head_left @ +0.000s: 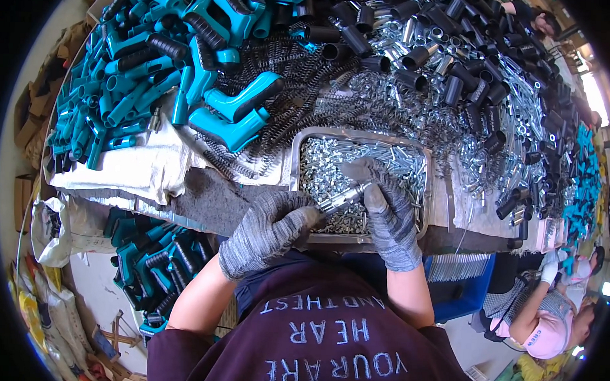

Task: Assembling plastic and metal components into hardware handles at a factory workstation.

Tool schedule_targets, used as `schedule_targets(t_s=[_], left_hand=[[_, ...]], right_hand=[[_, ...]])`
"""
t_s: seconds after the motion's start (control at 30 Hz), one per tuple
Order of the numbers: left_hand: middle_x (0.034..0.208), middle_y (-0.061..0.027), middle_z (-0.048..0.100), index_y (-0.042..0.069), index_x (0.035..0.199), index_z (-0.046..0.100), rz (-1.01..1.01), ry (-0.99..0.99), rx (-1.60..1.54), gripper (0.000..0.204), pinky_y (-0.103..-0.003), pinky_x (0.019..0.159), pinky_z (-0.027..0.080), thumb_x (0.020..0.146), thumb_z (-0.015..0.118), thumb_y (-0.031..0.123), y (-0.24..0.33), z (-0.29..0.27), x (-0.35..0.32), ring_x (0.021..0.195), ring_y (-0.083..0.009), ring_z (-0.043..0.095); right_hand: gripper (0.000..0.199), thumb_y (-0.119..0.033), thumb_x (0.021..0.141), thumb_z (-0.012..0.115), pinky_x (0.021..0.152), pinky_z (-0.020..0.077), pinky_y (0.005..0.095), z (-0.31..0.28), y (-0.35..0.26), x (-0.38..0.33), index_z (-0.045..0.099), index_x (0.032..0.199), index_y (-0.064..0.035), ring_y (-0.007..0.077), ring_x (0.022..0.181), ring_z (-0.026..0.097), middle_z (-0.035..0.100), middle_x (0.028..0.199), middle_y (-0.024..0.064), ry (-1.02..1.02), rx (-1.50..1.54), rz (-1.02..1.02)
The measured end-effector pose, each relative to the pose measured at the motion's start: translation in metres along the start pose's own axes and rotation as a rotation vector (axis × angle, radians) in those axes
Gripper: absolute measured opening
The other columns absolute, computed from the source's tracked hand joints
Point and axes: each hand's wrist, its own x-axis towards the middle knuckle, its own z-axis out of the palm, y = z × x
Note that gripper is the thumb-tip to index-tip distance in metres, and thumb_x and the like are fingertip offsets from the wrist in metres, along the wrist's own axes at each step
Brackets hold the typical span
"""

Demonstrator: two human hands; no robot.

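Observation:
Both my hands wear grey knitted gloves and meet over a metal tray (295, 160) full of small silver screws and fittings. Between them is a shiny silver cylindrical metal part (343, 200), tilted up toward the right. My left hand (266, 231) grips its lower left end with thumb and fingers closed. At the upper right end, my right hand (390, 217) pinches the part with its thumb and fingers. The exact kind of part cannot be made out, since the fingers hide both ends.
Teal tool housings with black grips (238, 97) heap at the left, beside dark coil springs (282, 75). Black tubes (417, 57) and silver rods pile at the right. More teal housings (158, 266) lie below the table edge. Other people (542, 326) work at the right.

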Motion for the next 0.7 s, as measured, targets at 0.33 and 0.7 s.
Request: schedule_targets(t_s=[0.33, 0.7], left_hand=[[0.065, -0.0021, 0.061, -0.002, 0.087, 0.068, 0.003, 0.061, 0.103, 0.023, -0.027, 0.055, 0.043, 0.090, 0.061, 0.020, 0.008, -0.008, -0.001, 0.060, -0.0079, 0.053], [0.065, -0.0071, 0.062, -0.003, 0.093, 0.069, 0.074, 0.196, 0.093, 0.028, -0.030, 0.057, 0.047, 0.087, 0.063, 0.023, -0.027, -0.038, -0.001, 0.060, -0.0108, 0.057]], right_hand=[[0.043, -0.037, 0.099, 0.049, 0.081, 0.0456, 0.0268, 0.004, 0.014, 0.002, 0.062, 0.123, -0.0032, 0.0095, 0.083, 0.056, 0.067, 0.113, 0.0059, 0.013, 0.081, 0.146], [0.059, -0.055, 0.094, 0.049, 0.071, 0.0512, 0.0283, -0.016, 0.011, 0.052, 0.060, 0.126, -0.0069, 0.0135, 0.090, 0.060, 0.065, 0.113, 0.0090, 0.166, -0.137, 0.068]])
